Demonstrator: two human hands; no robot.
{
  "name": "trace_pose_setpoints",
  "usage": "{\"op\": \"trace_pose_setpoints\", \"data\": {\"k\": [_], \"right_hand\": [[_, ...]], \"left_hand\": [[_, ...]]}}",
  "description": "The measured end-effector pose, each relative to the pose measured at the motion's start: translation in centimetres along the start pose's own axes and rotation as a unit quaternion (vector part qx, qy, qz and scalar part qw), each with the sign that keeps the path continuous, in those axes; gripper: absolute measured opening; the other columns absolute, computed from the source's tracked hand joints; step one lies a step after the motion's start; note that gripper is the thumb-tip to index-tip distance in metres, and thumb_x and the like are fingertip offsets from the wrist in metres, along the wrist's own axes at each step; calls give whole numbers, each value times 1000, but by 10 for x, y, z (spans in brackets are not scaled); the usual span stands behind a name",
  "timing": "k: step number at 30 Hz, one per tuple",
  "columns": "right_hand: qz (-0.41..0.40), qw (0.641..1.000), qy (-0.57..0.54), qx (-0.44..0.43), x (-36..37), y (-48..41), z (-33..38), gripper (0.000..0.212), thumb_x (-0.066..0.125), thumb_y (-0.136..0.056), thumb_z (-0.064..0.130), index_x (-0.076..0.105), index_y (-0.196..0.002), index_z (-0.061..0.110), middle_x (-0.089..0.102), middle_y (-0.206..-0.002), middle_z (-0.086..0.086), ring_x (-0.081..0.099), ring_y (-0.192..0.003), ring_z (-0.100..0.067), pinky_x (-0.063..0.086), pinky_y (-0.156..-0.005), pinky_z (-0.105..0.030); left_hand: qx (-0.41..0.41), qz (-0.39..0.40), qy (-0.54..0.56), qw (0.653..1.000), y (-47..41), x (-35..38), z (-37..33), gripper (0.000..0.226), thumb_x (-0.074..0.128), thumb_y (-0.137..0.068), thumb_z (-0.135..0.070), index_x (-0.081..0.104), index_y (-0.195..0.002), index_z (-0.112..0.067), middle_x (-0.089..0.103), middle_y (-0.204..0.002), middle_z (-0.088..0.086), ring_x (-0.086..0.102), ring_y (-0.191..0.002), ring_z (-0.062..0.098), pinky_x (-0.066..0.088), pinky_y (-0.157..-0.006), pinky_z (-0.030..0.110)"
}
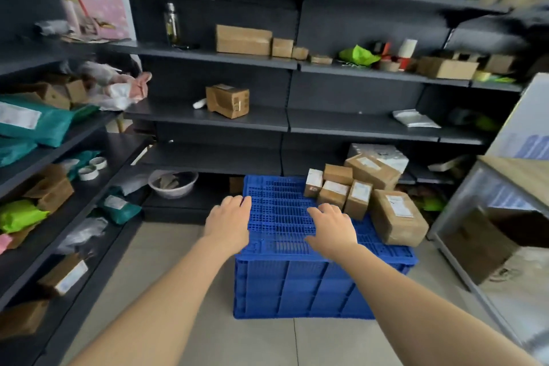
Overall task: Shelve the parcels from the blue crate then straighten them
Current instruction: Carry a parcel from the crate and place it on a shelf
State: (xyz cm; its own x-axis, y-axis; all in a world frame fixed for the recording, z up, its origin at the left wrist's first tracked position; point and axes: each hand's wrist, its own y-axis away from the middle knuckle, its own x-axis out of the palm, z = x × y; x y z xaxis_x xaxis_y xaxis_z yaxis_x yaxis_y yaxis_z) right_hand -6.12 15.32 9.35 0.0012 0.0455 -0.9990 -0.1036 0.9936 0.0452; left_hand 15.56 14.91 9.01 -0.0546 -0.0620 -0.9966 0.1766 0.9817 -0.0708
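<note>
Room: storeroom walled with dark metal shelving point(208, 116); pale tiled floor point(166, 270) below.
Landmark: blue crate point(297, 285), standing on the floor in front of the shelving, its slatted lid point(279, 211) closed.
Parcels: brown cardboard boxes point(356, 190) with white labels, clustered on the right rear part of the crate lid; several small upright ones touching each other, a larger box point(398, 217) just right of them overhanging the crate's right edge, more stacked behind.
Left hand point(228, 223): over the crate's left rim, fingers loosely spread, nothing held; contact with the lid cannot be told.
Right hand point(331, 229): over the lid's middle, fingers spread and curled down, nothing held, just beside the nearest small box.
Step in hand (judged): a first parcel is to be reached for.
Handling advice: small boxes are best taken one at a time by their side faces; the neighbours lean together and could be toppled. The overhanging box is best steadied with both hands.
Shelf space: bare stretches are seen above and behind the crate, beside a lone box point(227, 99) on the middle shelf.
</note>
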Motion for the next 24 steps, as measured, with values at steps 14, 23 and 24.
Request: {"op": "trace_pose_setpoints", "data": {"k": [14,23,24], "right_hand": [[38,985,-40,164,13,-127,-195,58,62,-88,40,41,-139,23,44,-138,-4,39,-129,-26,39,-101,-39],[82,974,-48,206,50,-174,-341,57,63,-85,41,45,-136,24,47,-133,-6,42,-124,-28,40,-99,-41],[89,973,-50,209,55,-178,-358,56,62,-85,41,45,-136,24,48,-133,-6,42,-125,-28,40,-99,-41]], "left_hand": [[150,66,32,986,-234,52,-157,74,58,-94,-26,15,-152,-13,27,-153,4,24,-141,25,33,-109,39],[175,130,47,975,-321,111,-291,71,59,-92,-25,20,-150,-13,33,-149,4,28,-137,24,35,-105,40],[175,140,45,973,-328,117,-306,71,59,-92,-25,20,-150,-13,33,-149,3,29,-137,24,35,-105,40]]}}
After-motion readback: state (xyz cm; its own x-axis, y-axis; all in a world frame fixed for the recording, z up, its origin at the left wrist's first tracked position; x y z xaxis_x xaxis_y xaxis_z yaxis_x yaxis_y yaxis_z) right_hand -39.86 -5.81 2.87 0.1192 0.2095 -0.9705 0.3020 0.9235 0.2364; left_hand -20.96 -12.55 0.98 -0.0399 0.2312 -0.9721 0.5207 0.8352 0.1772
